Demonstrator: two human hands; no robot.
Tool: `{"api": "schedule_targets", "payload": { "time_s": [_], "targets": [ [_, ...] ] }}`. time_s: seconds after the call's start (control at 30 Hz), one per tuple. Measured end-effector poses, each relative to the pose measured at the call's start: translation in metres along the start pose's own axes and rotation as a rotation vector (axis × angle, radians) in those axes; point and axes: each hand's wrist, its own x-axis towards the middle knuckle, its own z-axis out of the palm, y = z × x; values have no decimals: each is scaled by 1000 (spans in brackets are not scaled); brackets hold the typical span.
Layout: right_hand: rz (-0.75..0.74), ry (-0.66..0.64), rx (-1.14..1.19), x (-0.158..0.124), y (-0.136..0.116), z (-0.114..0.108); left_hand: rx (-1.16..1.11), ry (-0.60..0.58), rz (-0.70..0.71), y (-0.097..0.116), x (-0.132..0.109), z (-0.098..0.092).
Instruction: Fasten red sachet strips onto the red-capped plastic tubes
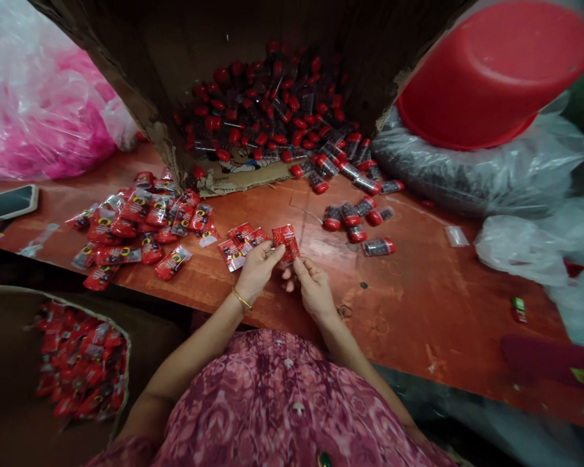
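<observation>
Between my two hands is a small red printed packet [285, 241], held up just above the table. My left hand [257, 269] pinches its left side between thumb and fingers. My right hand [314, 285] grips its lower right corner. Flat red printed packets [234, 250] lie on the table beside my left hand. Several small clear tubes with red caps and dark contents [354, 224] lie to the right, beyond my right hand. A heap of filled red packets [139, 220] lies on the left of the table.
An open cardboard box [170, 139] at the back holds many red-capped tubes [272, 107], some spilling out. A red bucket [486, 78] rests on a clear bag [448, 172]. A phone [10, 204] lies far left. Below, a box holds red packets [80, 363].
</observation>
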Motion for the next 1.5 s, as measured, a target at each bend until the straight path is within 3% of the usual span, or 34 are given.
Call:
{"api": "schedule_targets", "payload": {
  "time_s": [0.2,0.4,0.47,0.73,0.83,0.97,1.23,1.33,1.5],
  "targets": [
    [-53,15,-109,-2,3,1,196,74,59,-5,-1,-4],
    [-355,141,-561,-5,12,-2,33,60,0,-7,0,2],
    [-383,148,-581,-6,14,-2,25,71,-21,-5,2,2],
    [-107,114,-88,-5,7,8,-7,103,-50,-4,3,-3],
    [-78,121,-18,-5,6,9,-105,-15,-74,-1,-2,3],
    [-51,126,11,-6,8,6,-217,-92,-99,-2,-4,8],
    [74,69,20,-4,12,0,-203,-56,-120,-14,-8,6],
    [73,34,18,-5,14,1,-166,-59,-133,-19,-11,3],
    [36,-7,-81,-6,20,1,-57,33,-102,-24,-17,-5]
  ]
}}
